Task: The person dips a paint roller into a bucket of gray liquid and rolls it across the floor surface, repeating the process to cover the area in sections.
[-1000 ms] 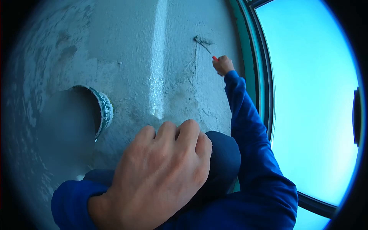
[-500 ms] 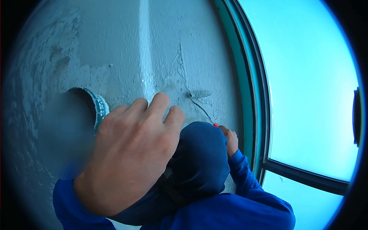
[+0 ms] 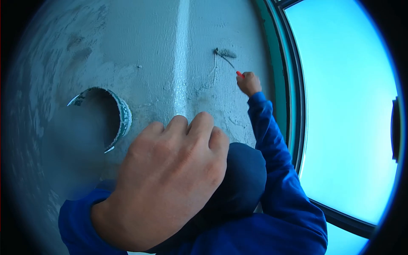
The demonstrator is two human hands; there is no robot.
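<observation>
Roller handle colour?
Red. The handle shows just above the right hand in the head view.

Up close, the left hand lies palm down, fingers bunched and curled over the bent knee, with the wrist running back into a blue cuff. The right arm is stretched straight out ahead, sleeved to the wrist, and the right hand is closed in a tight fist at full reach.
</observation>
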